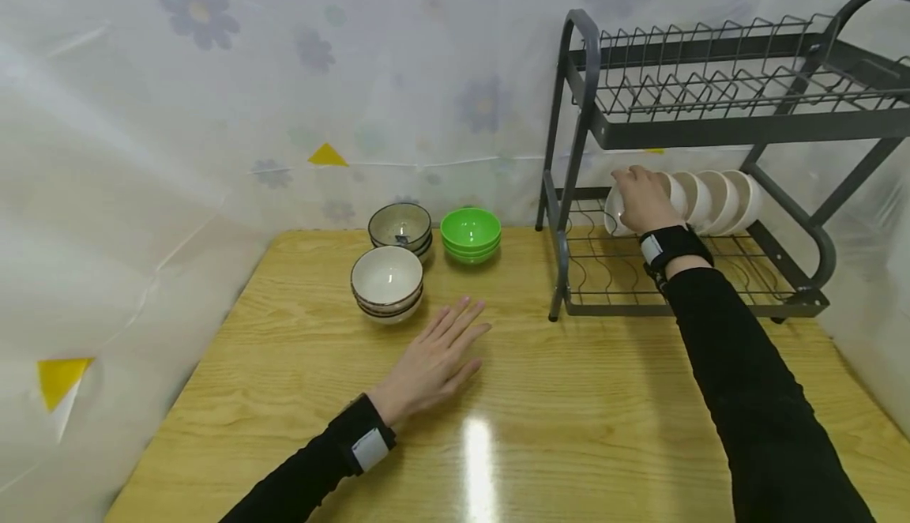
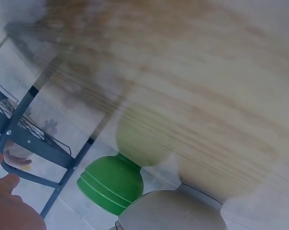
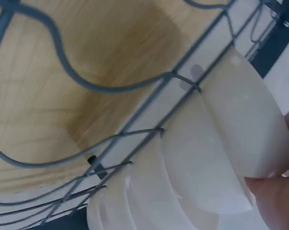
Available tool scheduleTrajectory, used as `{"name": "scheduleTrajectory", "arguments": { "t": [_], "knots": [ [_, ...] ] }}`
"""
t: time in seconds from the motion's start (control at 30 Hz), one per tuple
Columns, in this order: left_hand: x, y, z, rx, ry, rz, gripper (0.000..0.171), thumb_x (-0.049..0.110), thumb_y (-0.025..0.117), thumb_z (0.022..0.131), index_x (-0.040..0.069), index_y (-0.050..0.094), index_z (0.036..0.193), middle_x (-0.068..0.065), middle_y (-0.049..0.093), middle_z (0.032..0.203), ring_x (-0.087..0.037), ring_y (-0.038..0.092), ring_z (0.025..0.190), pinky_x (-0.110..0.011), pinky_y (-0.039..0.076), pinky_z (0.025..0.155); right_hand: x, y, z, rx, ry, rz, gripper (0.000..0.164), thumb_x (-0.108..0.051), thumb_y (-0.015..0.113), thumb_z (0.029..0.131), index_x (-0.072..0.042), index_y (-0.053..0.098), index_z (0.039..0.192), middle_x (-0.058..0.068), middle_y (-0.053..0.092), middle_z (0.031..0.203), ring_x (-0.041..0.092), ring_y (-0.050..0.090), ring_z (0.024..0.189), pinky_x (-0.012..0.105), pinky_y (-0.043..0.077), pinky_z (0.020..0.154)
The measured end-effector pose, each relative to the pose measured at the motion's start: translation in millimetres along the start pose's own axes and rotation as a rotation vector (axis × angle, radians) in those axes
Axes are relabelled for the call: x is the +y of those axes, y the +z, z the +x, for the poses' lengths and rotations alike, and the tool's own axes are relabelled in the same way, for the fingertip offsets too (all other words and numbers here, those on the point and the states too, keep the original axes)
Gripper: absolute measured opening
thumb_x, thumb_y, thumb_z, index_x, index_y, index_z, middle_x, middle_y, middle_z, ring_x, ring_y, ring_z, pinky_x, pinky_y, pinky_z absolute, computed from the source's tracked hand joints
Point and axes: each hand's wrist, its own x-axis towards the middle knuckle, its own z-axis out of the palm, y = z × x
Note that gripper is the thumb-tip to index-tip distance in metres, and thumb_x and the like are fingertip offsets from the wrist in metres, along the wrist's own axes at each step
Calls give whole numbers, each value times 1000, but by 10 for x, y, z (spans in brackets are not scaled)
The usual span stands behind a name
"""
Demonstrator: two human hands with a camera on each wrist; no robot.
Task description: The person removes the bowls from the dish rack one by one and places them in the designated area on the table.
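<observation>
L hand (image 1: 432,361) outstretched, palm dn, R hand (image 1: 645,201) pinching, R arm (image 1: 746,373) extd fwd

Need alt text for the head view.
A right hand grips the leftmost white bowl in a row on the lower tier of a dark rack; the outstretched left hand is over a wooden table near stacked dark-rimmed bowls and green bowls.

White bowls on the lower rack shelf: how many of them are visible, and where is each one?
5 white bowls: the leftmost, held by the right hand, and four in a row to its right. The hand could hide another.
</observation>
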Motion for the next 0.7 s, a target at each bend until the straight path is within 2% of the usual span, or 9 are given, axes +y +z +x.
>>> {"name": "scheduleTrajectory", "arguments": {
  "t": [0.17, 0.27, 0.47, 0.57, 0.6, 0.7],
  "knots": [
    [1, 3, -16, -12, -4, -2, 54, 30, 56, 103, 11, 42, 151, -12, 25, 168, -30, 21, 157, -49, 23, 128, 2, 99, 29, 43, 3, -9, 63, 12, 68, 83, 11, 45, 141, 41, 33, 146, 57, 28, 139, 66, 23, 120],
    [12, 6, -25, -15, -5, -18, 54, 29, 57, 103, 10, 43, 151, -11, 24, 168, -30, 20, 157, -49, 23, 128, -2, 135, 9, 105, 0, -15, 56, 13, 67, 84, 10, 51, 137, 39, 36, 147, 56, 31, 139, 65, 26, 120],
    [24, 11, -36, -13, -5, -18, 53, 28, 58, 102, 9, 44, 150, -11, 24, 168, -31, 23, 157, -49, 23, 128, -41, 144, -33, 353, -96, -143, 30, 15, 62, 89, 9, 66, 118, 34, 56, 134, 49, 51, 127, 57, 41, 114],
    [24, 11, -37, -6, -3, -13, 54, 28, 59, 102, 9, 45, 150, -11, 25, 168, -32, 24, 156, -50, 25, 128, -60, 127, -36, 451, -154, -180, 25, 16, 64, 87, 10, 68, 111, 31, 61, 128, 45, 55, 123, 53, 43, 114],
    [23, 11, -36, -5, -3, -12, 54, 28, 59, 102, 9, 45, 150, -11, 25, 168, -32, 24, 156, -50, 25, 128, -66, 118, -37, 468, -166, -176, 25, 16, 66, 86, 9, 68, 109, 31, 61, 128, 45, 56, 123, 52, 43, 114],
    [20, 9, -38, 3, 1, -9, 54, 28, 59, 102, 10, 44, 150, -12, 27, 167, -32, 24, 156, -49, 25, 128, -73, 89, -32, 477, -169, -63, 30, 20, 67, 81, 10, 68, 110, 30, 60, 131, 46, 53, 125, 53, 41, 116]
  ]
}}
